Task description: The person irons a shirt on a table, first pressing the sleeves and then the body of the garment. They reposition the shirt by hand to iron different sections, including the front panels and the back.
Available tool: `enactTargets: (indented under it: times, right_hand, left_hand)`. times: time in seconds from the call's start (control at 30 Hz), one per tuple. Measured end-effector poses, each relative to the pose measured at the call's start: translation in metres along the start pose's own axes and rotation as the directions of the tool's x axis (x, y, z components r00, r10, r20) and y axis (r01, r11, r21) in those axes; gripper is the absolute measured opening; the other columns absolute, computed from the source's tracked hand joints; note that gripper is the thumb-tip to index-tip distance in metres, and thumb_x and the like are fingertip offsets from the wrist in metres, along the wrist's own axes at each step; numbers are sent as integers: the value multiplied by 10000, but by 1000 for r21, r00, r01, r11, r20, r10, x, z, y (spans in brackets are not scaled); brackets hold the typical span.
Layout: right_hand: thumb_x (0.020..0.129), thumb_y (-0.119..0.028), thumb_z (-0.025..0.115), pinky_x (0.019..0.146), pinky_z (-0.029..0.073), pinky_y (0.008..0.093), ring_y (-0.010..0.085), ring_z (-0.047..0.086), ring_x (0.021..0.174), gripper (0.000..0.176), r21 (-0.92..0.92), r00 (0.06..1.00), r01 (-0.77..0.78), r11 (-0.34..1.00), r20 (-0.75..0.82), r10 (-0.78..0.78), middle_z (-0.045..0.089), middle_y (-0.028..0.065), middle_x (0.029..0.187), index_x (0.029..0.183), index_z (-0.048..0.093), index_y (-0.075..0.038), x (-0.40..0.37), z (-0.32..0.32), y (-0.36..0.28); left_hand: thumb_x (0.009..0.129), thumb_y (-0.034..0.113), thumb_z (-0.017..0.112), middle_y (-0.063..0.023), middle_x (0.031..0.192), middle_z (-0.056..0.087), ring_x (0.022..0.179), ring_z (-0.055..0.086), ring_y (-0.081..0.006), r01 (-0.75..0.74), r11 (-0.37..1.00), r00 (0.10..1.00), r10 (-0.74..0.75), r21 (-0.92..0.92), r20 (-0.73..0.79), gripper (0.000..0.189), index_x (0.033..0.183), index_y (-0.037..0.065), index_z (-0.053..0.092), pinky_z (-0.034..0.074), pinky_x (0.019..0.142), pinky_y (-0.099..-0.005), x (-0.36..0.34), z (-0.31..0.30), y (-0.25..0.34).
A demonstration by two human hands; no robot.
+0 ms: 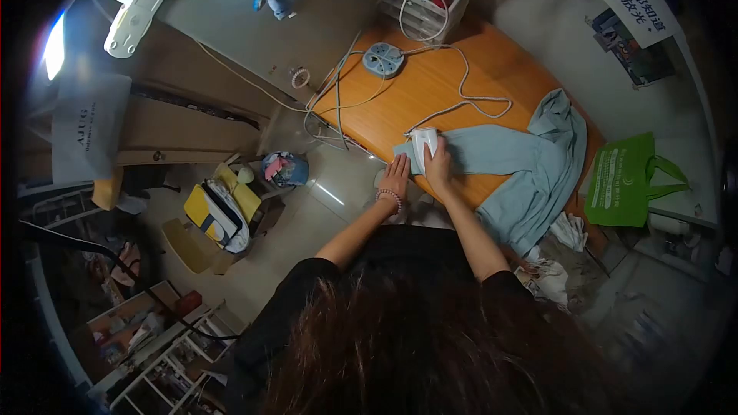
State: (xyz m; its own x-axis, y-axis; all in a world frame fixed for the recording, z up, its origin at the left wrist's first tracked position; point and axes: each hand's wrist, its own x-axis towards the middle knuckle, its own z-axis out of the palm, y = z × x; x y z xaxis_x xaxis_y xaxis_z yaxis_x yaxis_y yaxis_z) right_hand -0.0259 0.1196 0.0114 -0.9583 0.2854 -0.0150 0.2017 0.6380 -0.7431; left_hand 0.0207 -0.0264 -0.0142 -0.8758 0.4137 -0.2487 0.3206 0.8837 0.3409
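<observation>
The white tool (424, 143) sits on the blue cloth (492, 152), close to the cloth's left end. From where I watch, I can't see its underside. My right hand (438, 170) is wrapped around the tool's near end. My left hand (394, 180) isn't grasping anything; it lies flat, with its fingertips on the cloth's end.

Most of the cloth is to the right of both hands, so my right hand is nearer to it. The flat strip of cloth is long from left to right, and its end points left. The tool is long the other way, across the strip, and its far end points away from the body, leaning a bit left. To the right, the cloth bunches up, and another long part comes back toward the body.

All this is on the orange table (427, 84). A cord (486, 113) loops over the wood between the tool and the round plug block (383, 60). Past the cloth, a green bag (617, 184) stands on the right.
</observation>
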Motion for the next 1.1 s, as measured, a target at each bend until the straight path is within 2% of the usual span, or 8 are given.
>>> enactTargets:
  times: [0.03,0.1,0.33,0.5,0.6,0.7,0.8,1.1]
  right_hand:
    - [922,-322,553,620,473,557,479,610,742,372,0,1000,1,1000,2,-1,638,276,818,1152,471,-42,0,3,-2]
    - [927,-334,542,607,479,548,474,613,734,383,-53,1000,12,999,11,-11,635,282,815,1148,472,-29,1,7,-5]
    - [929,-327,538,607,488,544,457,623,721,393,-199,997,-36,979,57,48,643,261,787,1165,438,-29,-1,12,-11]
    - [904,-332,579,618,504,524,437,638,737,429,-315,991,-71,946,87,103,657,235,828,1166,401,-43,-4,9,-16]
    - [866,-330,632,622,506,523,422,649,746,485,-360,984,-87,929,116,137,664,218,853,1182,388,-56,-5,6,-20]
    - [835,-323,669,625,506,527,413,655,752,535,-384,986,-79,920,105,129,669,205,866,1208,385,-64,-4,11,-16]
    - [831,-323,673,623,506,526,410,657,752,552,-376,986,-75,924,111,125,671,198,871,1224,383,-65,-4,11,-13]
    - [810,-304,686,626,517,520,411,656,742,541,-375,989,-67,925,100,112,667,207,893,1198,403,-55,4,1,-18]
  left_hand:
    - [904,122,380,-177,1554,188,1443,187,-280,2,1000,1000,-2,0,0,590,1447,-56,237,156,1176,-403,0,0,-2]
    - [872,151,533,-151,1553,200,1437,190,-279,-32,997,999,31,76,14,685,1462,-15,228,177,1169,-403,2,0,-7]
    - [854,180,566,-155,1546,218,1431,202,-273,-64,996,998,62,69,32,702,1449,-26,255,184,1165,-408,7,1,-16]
    - [845,203,582,-169,1526,256,1406,257,-282,-90,966,986,52,243,159,703,1434,-35,282,190,1164,-409,15,-22,-10]
    - [848,219,580,-171,1527,255,1407,258,-288,-129,970,992,123,208,41,705,1434,-35,280,185,1166,-408,16,-7,-17]
    - [860,228,570,-170,1535,238,1418,233,-287,-184,980,983,182,78,32,705,1440,-33,267,169,1170,-405,13,-4,-20]
    - [867,245,571,-166,1545,215,1428,208,-282,-152,986,985,145,73,93,719,1448,-30,250,153,1174,-399,13,-5,-19]
    - [867,299,583,-165,1552,197,1431,202,-278,-158,964,973,115,212,202,755,1457,-21,237,126,1173,-435,14,-20,-13]
